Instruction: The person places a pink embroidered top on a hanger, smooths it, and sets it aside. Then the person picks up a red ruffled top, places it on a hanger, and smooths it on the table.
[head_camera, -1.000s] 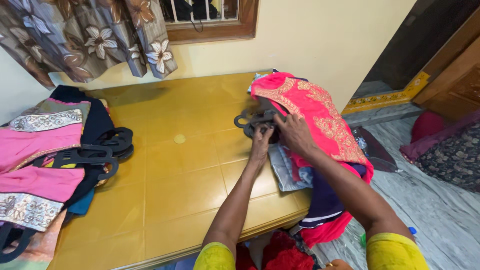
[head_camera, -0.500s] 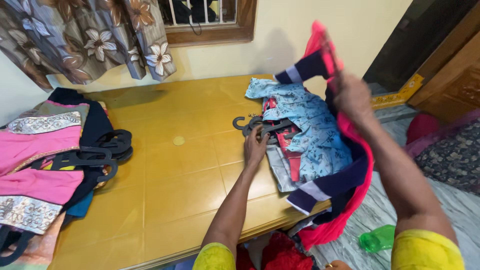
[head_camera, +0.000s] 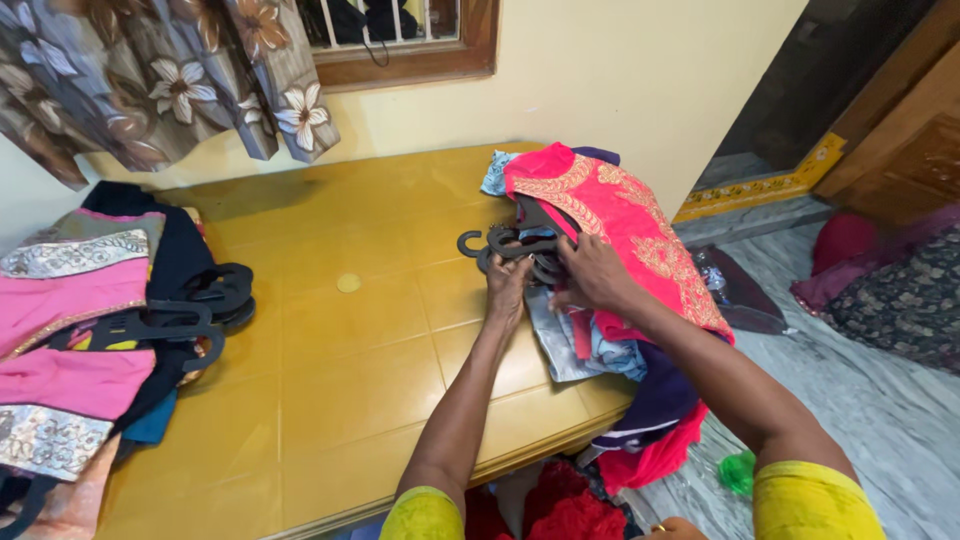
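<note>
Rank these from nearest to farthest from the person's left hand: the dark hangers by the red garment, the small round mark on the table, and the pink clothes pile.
1. Dark hangers: touching the left hand, beside the red garment.
2. Round mark: mid-table, to the left.
3. Pink clothes pile: far left edge of the table.

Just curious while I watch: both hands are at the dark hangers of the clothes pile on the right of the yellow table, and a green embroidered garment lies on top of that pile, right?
Not quite. In the head view the embroidered garment on top is pink-red with gold work, not green. The rest holds: the left hand and right hand are both at the dark hangers on the yellow table.
</note>
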